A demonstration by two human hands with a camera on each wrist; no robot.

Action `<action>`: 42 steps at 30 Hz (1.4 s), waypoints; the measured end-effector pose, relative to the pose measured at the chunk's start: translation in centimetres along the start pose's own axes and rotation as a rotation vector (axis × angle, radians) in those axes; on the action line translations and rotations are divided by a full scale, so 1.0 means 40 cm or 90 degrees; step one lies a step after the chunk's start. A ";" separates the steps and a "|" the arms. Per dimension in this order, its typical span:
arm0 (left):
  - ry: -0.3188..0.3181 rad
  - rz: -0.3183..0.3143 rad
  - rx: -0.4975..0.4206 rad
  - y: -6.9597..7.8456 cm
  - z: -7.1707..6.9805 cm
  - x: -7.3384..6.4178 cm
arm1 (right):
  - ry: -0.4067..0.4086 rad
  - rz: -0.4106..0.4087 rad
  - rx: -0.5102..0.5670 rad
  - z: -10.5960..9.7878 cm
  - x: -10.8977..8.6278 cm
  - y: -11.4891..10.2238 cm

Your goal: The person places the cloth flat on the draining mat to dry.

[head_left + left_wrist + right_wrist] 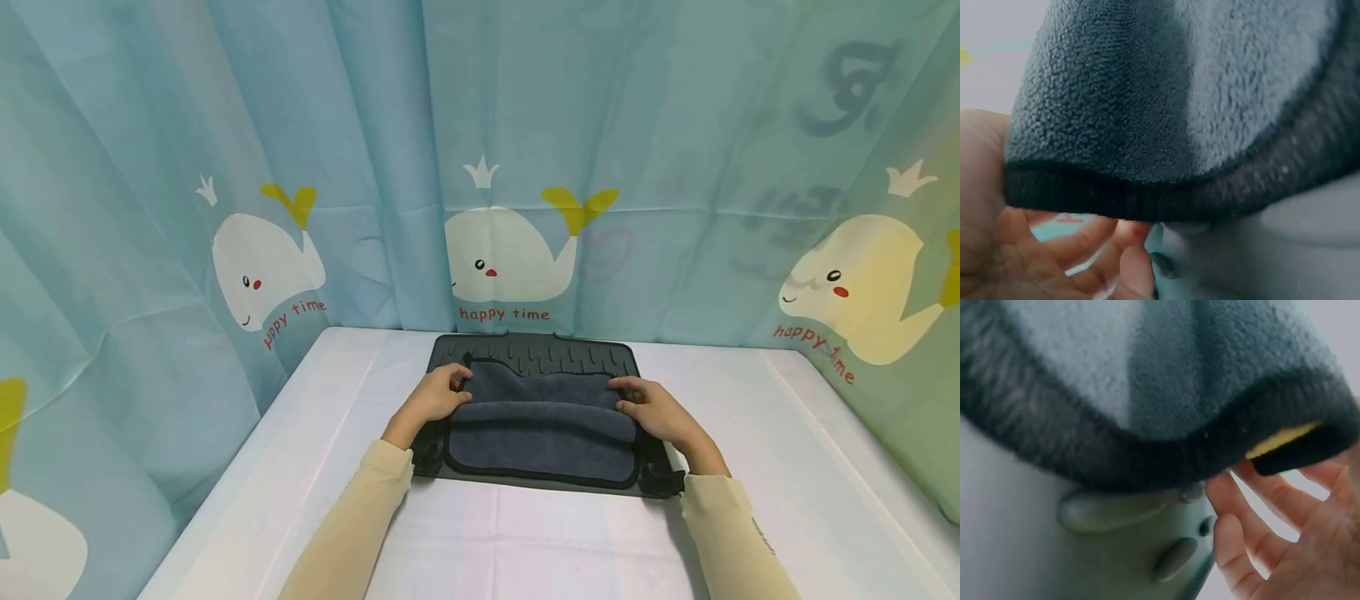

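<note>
A dark grey-blue fleecy cloth (540,442) with black edging lies over a black ribbed plastic stand (536,346), a raised fold running across its middle. At the cloth's left edge, my left hand (435,396) pinches the side between thumb and fingers. Opposite it, my right hand (660,410) grips the right edge. The left wrist view shows the cloth's black border (1141,200) passing across the left hand's fingers. In the right wrist view the border curls at the right hand (1291,531), baring a yellow patch (1282,440) underneath.
Beneath the stand is a table with a pale cover (480,542). A blue-green curtain (660,167) printed with whales hangs behind and along both sides. Dark brackets (427,454) stick out at the stand's front corners.
</note>
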State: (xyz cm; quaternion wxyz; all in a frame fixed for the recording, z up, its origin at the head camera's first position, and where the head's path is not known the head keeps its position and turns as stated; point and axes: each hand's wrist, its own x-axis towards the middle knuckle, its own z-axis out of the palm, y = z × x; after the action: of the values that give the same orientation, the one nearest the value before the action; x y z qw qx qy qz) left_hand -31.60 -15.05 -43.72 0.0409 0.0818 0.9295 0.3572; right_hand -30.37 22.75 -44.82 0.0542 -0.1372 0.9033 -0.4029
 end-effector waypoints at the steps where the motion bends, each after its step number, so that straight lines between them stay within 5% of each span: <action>1: -0.010 0.006 -0.001 -0.001 0.001 0.001 | 0.001 0.002 0.001 0.000 0.001 -0.002; 6: -0.056 0.039 -0.012 -0.001 0.001 0.000 | 0.002 0.014 0.013 -0.009 -0.003 -0.017; 9: -0.047 0.057 -0.014 -0.001 -0.002 -0.002 | 0.006 0.019 0.022 -0.016 -0.006 -0.026; 22: 0.156 0.044 -0.017 -0.008 -0.033 0.045 | 0.096 0.039 0.058 -0.010 0.013 -0.043; 34: 0.138 0.014 0.020 -0.006 -0.057 0.091 | 0.089 0.037 -0.034 -0.034 0.068 -0.033; 42: 0.136 -0.027 0.030 -0.007 -0.051 0.120 | 0.046 0.026 -0.025 -0.049 0.110 -0.014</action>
State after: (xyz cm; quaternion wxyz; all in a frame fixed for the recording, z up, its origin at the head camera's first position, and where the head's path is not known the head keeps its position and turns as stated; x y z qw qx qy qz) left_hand -36.64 -15.74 -42.49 -0.0531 0.0241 0.9382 0.3412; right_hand -34.89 22.50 -43.04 0.0271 -0.1049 0.9150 -0.3885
